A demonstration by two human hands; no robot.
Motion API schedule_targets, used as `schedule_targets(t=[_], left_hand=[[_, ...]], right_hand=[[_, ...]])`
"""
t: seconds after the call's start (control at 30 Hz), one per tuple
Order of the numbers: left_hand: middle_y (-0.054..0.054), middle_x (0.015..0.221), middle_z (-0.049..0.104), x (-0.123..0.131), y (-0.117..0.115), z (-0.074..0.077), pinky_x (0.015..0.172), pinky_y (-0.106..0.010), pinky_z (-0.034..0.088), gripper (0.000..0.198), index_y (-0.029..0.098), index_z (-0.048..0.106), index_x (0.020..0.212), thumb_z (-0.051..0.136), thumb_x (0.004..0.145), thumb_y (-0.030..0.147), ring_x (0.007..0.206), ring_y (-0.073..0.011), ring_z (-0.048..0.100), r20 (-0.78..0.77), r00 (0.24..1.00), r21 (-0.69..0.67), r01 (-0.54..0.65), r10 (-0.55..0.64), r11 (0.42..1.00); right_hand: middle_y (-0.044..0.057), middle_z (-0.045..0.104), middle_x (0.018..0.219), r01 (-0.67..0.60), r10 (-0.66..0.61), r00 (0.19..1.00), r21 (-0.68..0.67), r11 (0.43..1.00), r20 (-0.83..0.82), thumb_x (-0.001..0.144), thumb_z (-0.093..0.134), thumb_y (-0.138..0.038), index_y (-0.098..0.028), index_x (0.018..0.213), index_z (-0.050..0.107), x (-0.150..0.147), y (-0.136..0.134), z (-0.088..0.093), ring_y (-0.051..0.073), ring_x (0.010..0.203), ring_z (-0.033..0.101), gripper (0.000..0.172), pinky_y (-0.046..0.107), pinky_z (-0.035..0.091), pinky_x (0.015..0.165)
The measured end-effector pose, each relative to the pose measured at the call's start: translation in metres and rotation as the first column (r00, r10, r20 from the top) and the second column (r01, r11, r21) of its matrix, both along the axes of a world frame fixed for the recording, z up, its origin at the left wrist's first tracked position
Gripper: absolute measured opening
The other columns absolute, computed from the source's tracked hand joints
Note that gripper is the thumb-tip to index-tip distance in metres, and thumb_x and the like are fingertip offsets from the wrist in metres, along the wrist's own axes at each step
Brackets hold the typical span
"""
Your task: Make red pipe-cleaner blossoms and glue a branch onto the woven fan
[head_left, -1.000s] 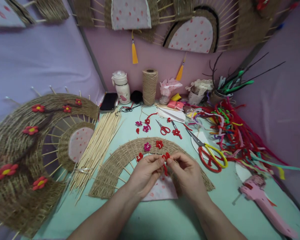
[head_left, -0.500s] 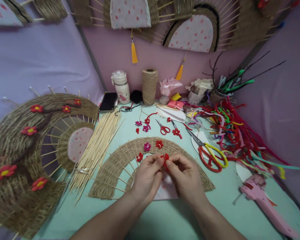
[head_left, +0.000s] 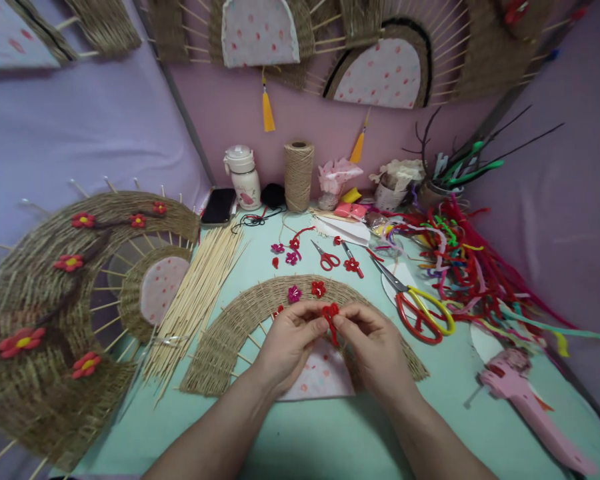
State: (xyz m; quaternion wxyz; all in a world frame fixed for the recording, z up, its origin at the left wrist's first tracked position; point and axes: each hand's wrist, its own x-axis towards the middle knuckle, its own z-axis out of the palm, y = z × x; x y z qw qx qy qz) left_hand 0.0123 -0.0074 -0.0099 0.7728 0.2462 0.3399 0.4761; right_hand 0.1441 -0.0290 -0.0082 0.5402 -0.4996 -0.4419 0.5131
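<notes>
My left hand [head_left: 290,343] and my right hand [head_left: 373,347] meet above a woven straw half-fan [head_left: 215,340] lying on the mint table. Both pinch a small red pipe-cleaner flower [head_left: 330,315] between thumbs and fingertips, its stem hanging down between them. On the fan's weave sit a pink flower [head_left: 295,293] and a red flower [head_left: 319,289]; another red one is partly hidden behind my left fingers. The fan's pink dotted cloth centre [head_left: 320,377] shows below my hands.
A large straw fan with red flowers [head_left: 55,313] stands left, beside a bundle of bamboo sticks [head_left: 200,287]. Yellow-red scissors [head_left: 423,310], small red scissors [head_left: 325,257], a pile of pipe cleaners [head_left: 460,260], a pink glue gun [head_left: 525,400], a twine spool [head_left: 299,175], a bottle [head_left: 243,177] and a phone [head_left: 219,205] surround the work.
Both hands shifted slightly up and stayed pinched on the red flower, turning it between the fingertips. The view tilted a little.
</notes>
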Motion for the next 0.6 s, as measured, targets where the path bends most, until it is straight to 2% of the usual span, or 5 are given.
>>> schedule_targets(t=[0.27, 0.6], left_hand=[[0.000, 0.079, 0.065, -0.0012, 0.0007, 0.0011, 0.068, -0.021, 0.049, 0.027, 0.017, 0.067, 0.078, 0.086, 0.059, 0.019, 0.073, -0.0100, 0.059, -0.063, 0.997, 0.125, -0.024, 0.032, 0.992], [0.000, 0.079, 0.065, -0.0013, -0.0013, -0.0050, 0.069, -0.023, 0.048, 0.015, 0.017, 0.065, 0.078, 0.077, 0.069, 0.017, 0.074, -0.0116, 0.059, -0.256, 0.962, 0.258, -0.026, 0.094, 0.966]], right_hand=[[-0.002, 0.059, 0.064, -0.056, 0.056, 0.998, -0.048, 0.997, -0.014, 0.079, 0.067, -0.031, -0.019, 0.066, 0.066, 0.0022, 0.0000, 0.0027, 0.012, 0.064, 0.052, 0.018, 0.024, 0.041, 0.062], [-0.001, 0.060, 0.064, -0.088, 0.089, 0.996, -0.096, 0.991, 0.005, 0.078, 0.066, -0.032, -0.018, 0.066, 0.066, 0.0060, 0.0020, 0.0059, 0.013, 0.064, 0.052, 0.019, 0.025, 0.041, 0.062]])
